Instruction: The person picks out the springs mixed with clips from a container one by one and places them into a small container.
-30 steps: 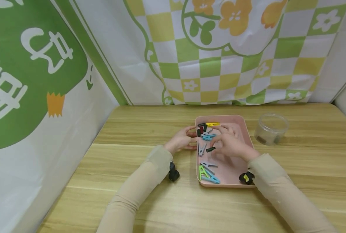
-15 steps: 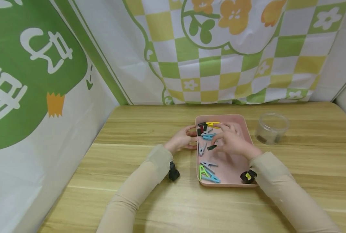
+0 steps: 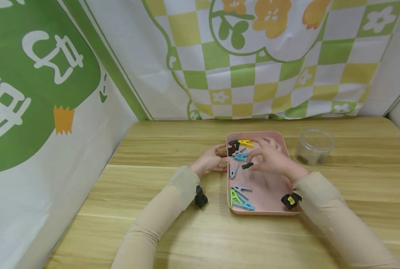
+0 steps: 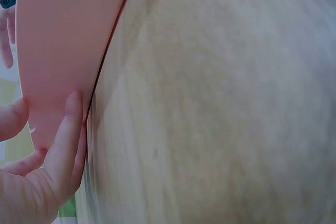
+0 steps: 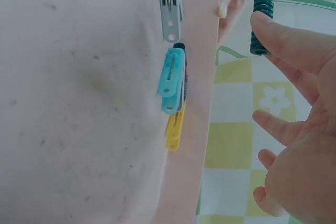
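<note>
My right hand (image 3: pixel 272 158) pinches a small dark green ridged cylinder (image 5: pixel 257 46) between thumb and forefinger, above the pink tray (image 3: pixel 270 201); its other fingers are spread. Against the tray's left wall rests my left hand (image 3: pixel 210 160), fingers mostly straight on the outside and thumb by the rim in the left wrist view. Along the tray's left side lie a yellow clothespin (image 3: pixel 245 142), a blue clothespin (image 3: pixel 241 157) and a grey clothespin (image 3: pixel 233 172). Near the front left corner are a light green clothespin (image 3: pixel 234 197), another blue clothespin (image 3: pixel 246 205) and another grey clothespin (image 3: pixel 242 190).
Dark ridged pieces (image 3: pixel 237 146) and a dark red piece (image 3: pixel 233 148) cluster in the tray's back left corner. A clear round container (image 3: pixel 314 147) with something dark at its bottom stands right of the tray on the wooden table (image 3: pixel 173 149). A patterned cloth (image 3: pixel 247 78) hangs behind.
My right hand has drifted slightly back and to the right with the ridged cylinder, uncovering more of the yellow clothespin. The left hand stays at the tray wall.
</note>
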{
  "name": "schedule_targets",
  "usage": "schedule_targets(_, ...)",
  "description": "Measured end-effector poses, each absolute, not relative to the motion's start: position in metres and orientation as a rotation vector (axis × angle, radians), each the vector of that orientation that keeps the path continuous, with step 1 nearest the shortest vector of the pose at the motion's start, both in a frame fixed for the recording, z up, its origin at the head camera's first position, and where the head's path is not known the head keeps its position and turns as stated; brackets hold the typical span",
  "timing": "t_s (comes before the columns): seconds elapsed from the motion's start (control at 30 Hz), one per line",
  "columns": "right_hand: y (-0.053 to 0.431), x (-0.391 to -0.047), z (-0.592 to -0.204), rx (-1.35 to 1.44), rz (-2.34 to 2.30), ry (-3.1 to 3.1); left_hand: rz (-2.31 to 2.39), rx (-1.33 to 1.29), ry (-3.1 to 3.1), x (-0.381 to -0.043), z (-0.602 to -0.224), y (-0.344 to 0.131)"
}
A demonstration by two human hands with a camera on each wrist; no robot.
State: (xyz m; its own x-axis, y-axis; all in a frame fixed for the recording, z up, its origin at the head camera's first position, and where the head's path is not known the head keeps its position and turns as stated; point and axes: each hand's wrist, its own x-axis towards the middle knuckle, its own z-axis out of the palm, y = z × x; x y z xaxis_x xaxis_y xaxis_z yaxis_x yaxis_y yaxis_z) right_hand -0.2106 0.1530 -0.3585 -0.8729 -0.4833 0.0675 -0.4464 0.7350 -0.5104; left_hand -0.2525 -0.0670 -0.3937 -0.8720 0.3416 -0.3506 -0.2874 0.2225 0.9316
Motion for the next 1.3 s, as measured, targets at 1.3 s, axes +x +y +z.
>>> schedule_targets(1.3, 0.203, -0.209, -0.313, -0.681, -0.8, 2.943, 1.673, 0.043, 2.071, -0.251, -0.392, -0.064)
